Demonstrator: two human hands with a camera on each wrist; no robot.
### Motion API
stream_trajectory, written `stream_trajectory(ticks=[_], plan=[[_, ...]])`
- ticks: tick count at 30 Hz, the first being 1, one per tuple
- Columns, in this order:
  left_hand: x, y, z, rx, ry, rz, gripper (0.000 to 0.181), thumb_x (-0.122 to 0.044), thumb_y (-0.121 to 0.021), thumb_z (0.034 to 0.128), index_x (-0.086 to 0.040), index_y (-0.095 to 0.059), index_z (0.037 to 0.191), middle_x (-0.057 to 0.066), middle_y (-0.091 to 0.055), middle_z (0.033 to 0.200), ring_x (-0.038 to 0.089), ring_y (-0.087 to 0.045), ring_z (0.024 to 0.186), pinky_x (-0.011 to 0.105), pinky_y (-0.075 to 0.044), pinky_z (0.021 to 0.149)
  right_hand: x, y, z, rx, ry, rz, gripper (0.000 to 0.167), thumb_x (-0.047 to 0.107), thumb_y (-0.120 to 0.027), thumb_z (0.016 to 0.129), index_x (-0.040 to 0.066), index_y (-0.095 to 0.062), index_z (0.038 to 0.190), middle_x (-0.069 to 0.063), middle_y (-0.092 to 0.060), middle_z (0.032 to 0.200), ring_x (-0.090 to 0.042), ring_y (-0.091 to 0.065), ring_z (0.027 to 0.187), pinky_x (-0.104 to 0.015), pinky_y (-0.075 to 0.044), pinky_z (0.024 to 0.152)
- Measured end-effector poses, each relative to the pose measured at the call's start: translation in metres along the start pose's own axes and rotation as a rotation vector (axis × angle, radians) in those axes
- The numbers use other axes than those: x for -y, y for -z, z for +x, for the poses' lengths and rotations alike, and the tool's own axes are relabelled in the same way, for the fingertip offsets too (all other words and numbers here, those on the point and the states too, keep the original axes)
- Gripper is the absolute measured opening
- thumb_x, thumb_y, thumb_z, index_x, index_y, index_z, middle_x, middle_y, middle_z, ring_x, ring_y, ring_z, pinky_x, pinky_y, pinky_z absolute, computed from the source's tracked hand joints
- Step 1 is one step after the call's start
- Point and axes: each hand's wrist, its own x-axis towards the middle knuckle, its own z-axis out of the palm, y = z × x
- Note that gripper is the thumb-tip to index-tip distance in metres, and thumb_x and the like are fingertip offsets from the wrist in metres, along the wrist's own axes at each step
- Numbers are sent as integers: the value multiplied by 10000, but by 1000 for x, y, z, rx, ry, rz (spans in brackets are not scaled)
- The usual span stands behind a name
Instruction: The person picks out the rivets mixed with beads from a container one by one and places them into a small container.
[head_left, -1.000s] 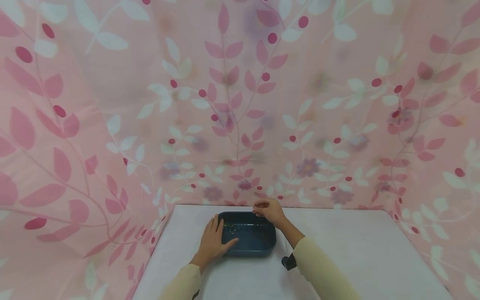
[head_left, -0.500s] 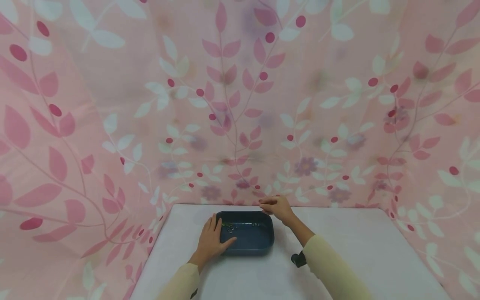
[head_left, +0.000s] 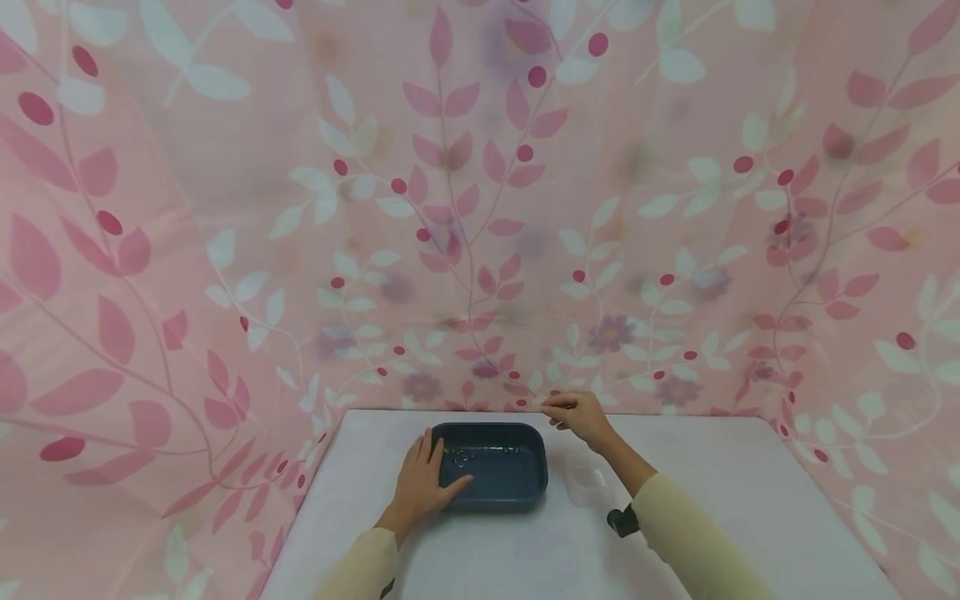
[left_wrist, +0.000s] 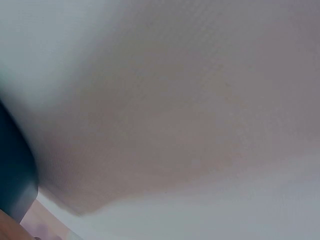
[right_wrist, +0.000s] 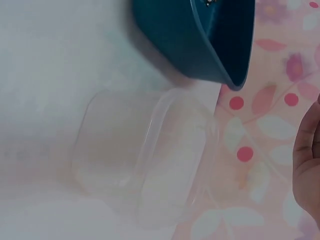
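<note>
A dark blue tray (head_left: 495, 503) holds several small shiny pieces (head_left: 459, 456) near its left end. My left hand (head_left: 422, 483) rests on its left side, fingers extended, thumb spread over the near edge; a bit of that hand (left_wrist: 9, 230) shows beside the tray (left_wrist: 15, 165). Beyond the tray's right end my right hand (head_left: 581, 418) is raised, fingertips close together; whether they pinch something small cannot be seen. A clear container (head_left: 587, 483) stands right of the tray, below that hand. In the right wrist view the container (right_wrist: 112, 145) is beside the tray (right_wrist: 175, 40), with the palm (right_wrist: 307, 172) at the right edge.
The white tabletop (head_left: 735, 500) extends on both sides of the tray. Behind it hangs a pink floral cloth (head_left: 480, 250). A small black object (head_left: 622, 522) sits by my right sleeve (head_left: 686, 533).
My right hand has moved right, from over the tray's far right corner to beyond its right end, uncovering the clear container. My left hand has stayed on the tray.
</note>
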Motion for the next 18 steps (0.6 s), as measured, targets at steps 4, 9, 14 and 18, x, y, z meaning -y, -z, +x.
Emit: stream_trajectory(ticks=[4, 9, 14, 18], plan=[[-1, 2, -1, 5, 1, 5, 1010, -761, -515, 843, 9, -401, 1486, 244, -229, 1610, 405, -266, 1473, 542, -236, 1188, -2, 10, -4, -7, 4, -6, 326, 221, -794, 844, -23, -721, 1049, -102, -737, 890, -187, -711, 708, -306, -591, 671], [-1, 3, -1, 7, 1, 14, 1005, -762, -515, 842, 6, -410, 1482, 241, -239, 1607, 403, -277, 1469, 541, -244, 1187, -7, 21, -8, -2, 37, -27, 318, 148, -754, 879, -100, -664, 1055, -76, -745, 845, -139, -693, 675, -280, -576, 640], [-1, 2, -2, -7, -7, 11, 1007, -764, -507, 847, 13, -411, 1480, 249, -255, 1599, 407, -291, 1463, 542, -256, 1181, -11, 29, -12, -11, 23, -45, 212, 100, -728, 893, -61, -702, 1028, -84, -748, 850, -154, -690, 680, -294, -583, 645], [-1, 3, -2, -32, -19, -3, 1004, -751, -531, 843, 30, -423, 1465, 264, -271, 1587, 426, -309, 1445, 562, -271, 1162, -14, 33, -15, -14, -1, -55, 202, 130, -741, 887, -21, -725, 1021, -122, -748, 875, -185, -693, 700, -334, -598, 684]])
